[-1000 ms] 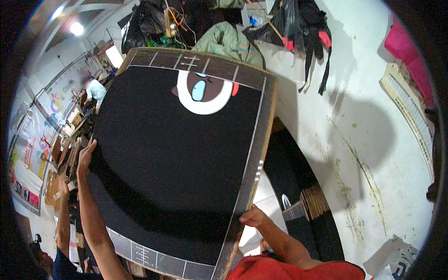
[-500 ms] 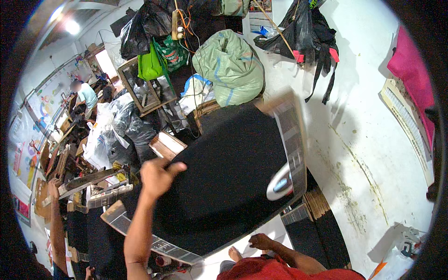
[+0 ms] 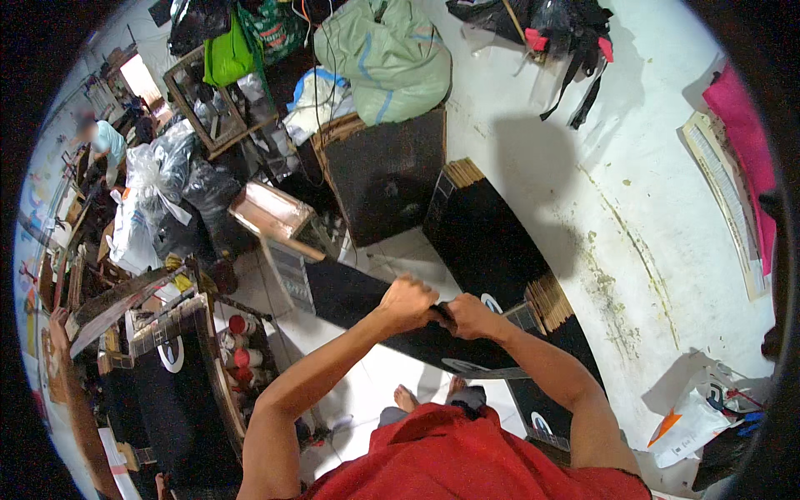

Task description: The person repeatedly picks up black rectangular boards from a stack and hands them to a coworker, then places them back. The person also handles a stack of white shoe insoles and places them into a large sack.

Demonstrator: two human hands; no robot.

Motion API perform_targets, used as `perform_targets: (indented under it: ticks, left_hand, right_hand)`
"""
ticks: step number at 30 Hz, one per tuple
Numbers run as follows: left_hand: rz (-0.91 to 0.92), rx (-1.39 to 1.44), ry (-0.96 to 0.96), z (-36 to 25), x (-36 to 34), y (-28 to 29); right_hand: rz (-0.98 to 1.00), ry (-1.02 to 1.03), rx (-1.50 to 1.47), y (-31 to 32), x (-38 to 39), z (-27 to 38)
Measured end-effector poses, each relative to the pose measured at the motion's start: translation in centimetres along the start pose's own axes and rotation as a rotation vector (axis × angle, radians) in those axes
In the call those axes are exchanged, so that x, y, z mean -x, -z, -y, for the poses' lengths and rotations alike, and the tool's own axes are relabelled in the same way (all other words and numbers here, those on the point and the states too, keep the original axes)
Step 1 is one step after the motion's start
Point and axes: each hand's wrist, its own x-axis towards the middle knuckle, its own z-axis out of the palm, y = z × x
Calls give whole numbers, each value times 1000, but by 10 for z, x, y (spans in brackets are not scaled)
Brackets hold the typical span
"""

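Note:
My left hand (image 3: 408, 303) and my right hand (image 3: 472, 317) meet close together on the upper edge of a black cloth-covered board (image 3: 350, 297). Fingers of both hands are curled over that edge. Seen nearly edge-on, the board stretches from the wooden box at the far left toward my right forearm. A grey taped strip runs across its far end, and part of a pale oval print shows near its right end. Just beyond my right hand stands a stack of similar black boards (image 3: 487, 229) with bare wooden ends.
A co-worker's arm (image 3: 77, 400) reaches in at the left beside another black board (image 3: 179, 408). Red-and-white jars (image 3: 242, 358) stand on a shelf there. Ahead are an open wooden box (image 3: 271, 208), a dark cabinet (image 3: 387, 175) and a green sack (image 3: 392, 71). A white wall (image 3: 667, 208) bounds the right.
The board has swung from broad face up to nearly edge-on and come lower. My left hand moved right along it, and my right hand, earlier near my body, now grips it too.

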Motion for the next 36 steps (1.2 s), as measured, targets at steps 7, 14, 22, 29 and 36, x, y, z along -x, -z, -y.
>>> perform_targets:
  ticks: [7,14,22,29,36]
  left_hand:
    - [-525,187,431,26,29,-57]
    - [137,434,1068,4,223,-219]
    - [659,400,1328,-122,375,-329]
    - [-203,1297,2207,-140,231,-324]
    - [-174,1217,2261,-110,181,-296]
  right_hand:
    - [-38,-244,53,-54,-6,-74]
    - [-26,-465,86,-88,-14,-181]
    - [-42,-624,11,-85,-30,-310]
    - [128,-794,-49,-94,-75,-408]
    - [15,-738,111,-120,-122,-473]
